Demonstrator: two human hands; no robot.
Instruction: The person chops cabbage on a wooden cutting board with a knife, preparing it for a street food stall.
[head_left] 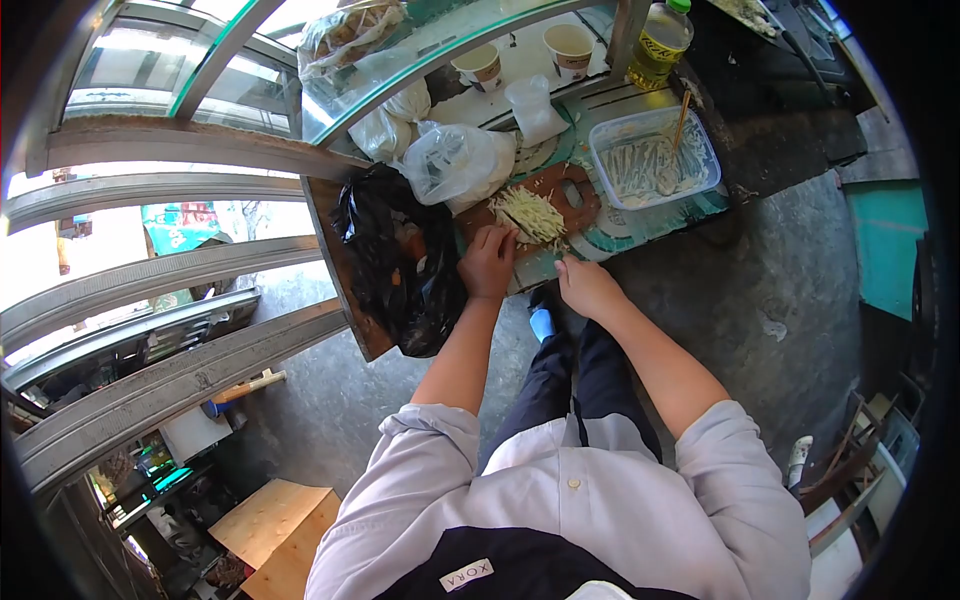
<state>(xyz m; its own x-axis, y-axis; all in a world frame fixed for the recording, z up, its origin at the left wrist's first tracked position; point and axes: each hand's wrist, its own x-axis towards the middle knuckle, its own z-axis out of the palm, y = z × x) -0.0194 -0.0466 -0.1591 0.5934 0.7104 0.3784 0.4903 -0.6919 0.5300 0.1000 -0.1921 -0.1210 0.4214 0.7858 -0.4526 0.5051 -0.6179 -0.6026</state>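
A heap of pale green shredded vegetable, which looks like cabbage point(541, 215), lies on a brown wooden cutting board point(590, 212). My left hand point(488, 262) has its fingers curled and pressed at the heap's left edge. At the board's near edge, my right hand point(590, 287) is closed around the green handle of a knife point(560, 252). The knife's blade is thin and dark, running through the shreds toward my left fingers, and is partly hidden. Right of the board sits a clear plastic tub point(655, 190) with pale batter-like residue and a stick or utensil handle leaning in it.
A black plastic bag point(395, 265) stands left of the board, with clear bags point(458, 160) behind it. Two paper cups point(568, 52) and a yellow-labelled bottle point(660, 48) are at the back. A glass-fronted case frame point(450, 55) overhangs the far side.
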